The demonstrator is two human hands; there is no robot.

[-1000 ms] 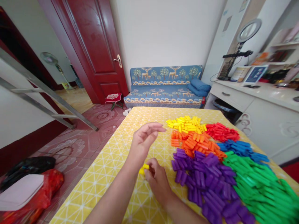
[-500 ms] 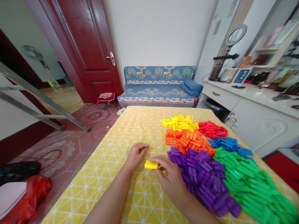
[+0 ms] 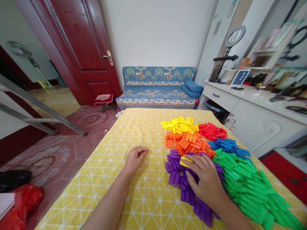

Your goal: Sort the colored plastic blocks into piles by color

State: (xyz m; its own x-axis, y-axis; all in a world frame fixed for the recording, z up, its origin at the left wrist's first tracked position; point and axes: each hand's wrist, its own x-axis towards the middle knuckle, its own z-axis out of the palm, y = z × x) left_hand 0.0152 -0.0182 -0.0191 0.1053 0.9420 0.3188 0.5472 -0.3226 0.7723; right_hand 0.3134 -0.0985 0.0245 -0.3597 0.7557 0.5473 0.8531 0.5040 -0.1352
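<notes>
Blue sofa (image 3: 155, 95) beyond yellow tablecloth (image 3: 107, 137); left hand (image 3: 135, 158) loosely half-open, right hand (image 3: 205, 175) holding yellow piece (image 3: 184, 161) over purple pieces (image 3: 174, 177).

Yellow piece (image 3: 184, 162), short, rounded and partly covered, lies sideways under the right grip (image 3: 205, 177), over the jumbled purple pieces (image 3: 175, 178).

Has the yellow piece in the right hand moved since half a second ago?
Yes. Against the purple pile, the yellow piece in the right hand has gone rightward, from beside the pile to over it.
</notes>
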